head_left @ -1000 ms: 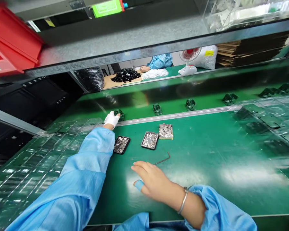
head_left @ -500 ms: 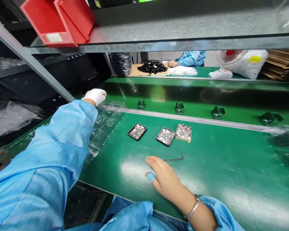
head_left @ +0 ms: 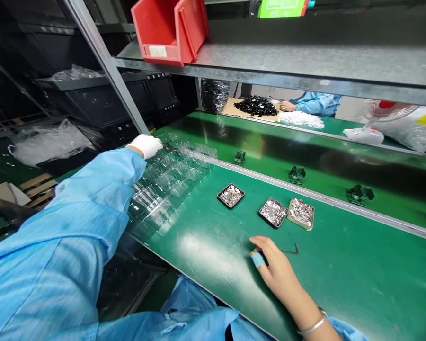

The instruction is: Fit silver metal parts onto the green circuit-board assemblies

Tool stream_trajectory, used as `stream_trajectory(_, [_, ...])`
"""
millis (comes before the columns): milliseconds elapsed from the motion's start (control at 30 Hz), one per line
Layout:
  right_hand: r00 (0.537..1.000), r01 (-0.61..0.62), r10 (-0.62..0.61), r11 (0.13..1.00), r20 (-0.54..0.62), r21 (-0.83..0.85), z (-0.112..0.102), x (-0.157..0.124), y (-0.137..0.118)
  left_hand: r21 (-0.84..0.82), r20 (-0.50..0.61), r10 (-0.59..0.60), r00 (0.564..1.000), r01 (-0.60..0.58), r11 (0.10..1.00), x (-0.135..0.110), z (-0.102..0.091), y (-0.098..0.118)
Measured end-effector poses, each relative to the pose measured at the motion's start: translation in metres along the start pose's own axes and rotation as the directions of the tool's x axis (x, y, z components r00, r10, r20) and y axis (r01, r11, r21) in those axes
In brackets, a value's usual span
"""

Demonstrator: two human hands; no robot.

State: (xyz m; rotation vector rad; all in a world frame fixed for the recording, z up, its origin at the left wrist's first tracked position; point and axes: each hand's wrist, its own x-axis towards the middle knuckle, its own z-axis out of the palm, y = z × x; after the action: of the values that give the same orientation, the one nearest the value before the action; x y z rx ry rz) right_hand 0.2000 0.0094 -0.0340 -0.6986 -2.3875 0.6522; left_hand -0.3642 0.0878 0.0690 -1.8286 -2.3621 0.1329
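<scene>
My left hand (head_left: 145, 146), in a white glove, is at the far left edge of a clear plastic tray (head_left: 177, 182) with moulded pockets. Its fingers are curled together, and whatever they hold is hidden. Low over the green table, my right hand (head_left: 275, 263) is bare with blue tape on the thumb; its fingers are apart from the thumb and hold nothing. Just beyond it lies an L-shaped hex key (head_left: 291, 250), partly covered by the hand. Three small trays of silvery bits stand farther back: two black-rimmed ones (head_left: 230, 195) (head_left: 273, 213) and a pale one (head_left: 301, 214).
Dark green parts (head_left: 297, 174) sit in a row on the green strip beyond a metal rail (head_left: 255, 176). Overhead, a grey shelf (head_left: 270, 57) carries a red bin (head_left: 170, 33). Across the bench are a black pile (head_left: 256, 106), white pieces (head_left: 301, 119) and another person's blue sleeve (head_left: 319, 102).
The view has turned left, so the table and its contents appear farther right. My left hand has shifted left relative to the clear tray. My right hand stays by the hex key.
</scene>
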Motion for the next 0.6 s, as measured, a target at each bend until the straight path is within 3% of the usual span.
stream_trajectory(167, [0.999, -0.013, 0.01, 0.998, -0.041, -0.057, 0.002, 0.001, 0.007, 0.089, 0.08, 0.078, 0.994, -0.085, 0.992, 0.022, 0.019, 0.009])
stream_trajectory(367, [0.992, -0.112, 0.106, 0.99, -0.066, -0.084, 0.001, 0.0, 0.014, 0.093, 0.111, 0.064, 0.992, -0.075, 0.993, 0.047, 0.037, 0.019])
stream_trajectory(467, [0.987, -0.153, 0.148, 0.985, -0.058, -0.075, 0.001, 0.0, 0.015, 0.082, 0.077, 0.038, 0.996, -0.044, 0.996, 0.047, 0.031, 0.017])
stream_trajectory(600, [0.99, -0.142, 0.141, 0.989, -0.028, -0.035, 0.003, 0.001, 0.012, 0.011, -0.019, -0.005, 1.0, 0.006, 1.0, 0.04, 0.006, 0.011])
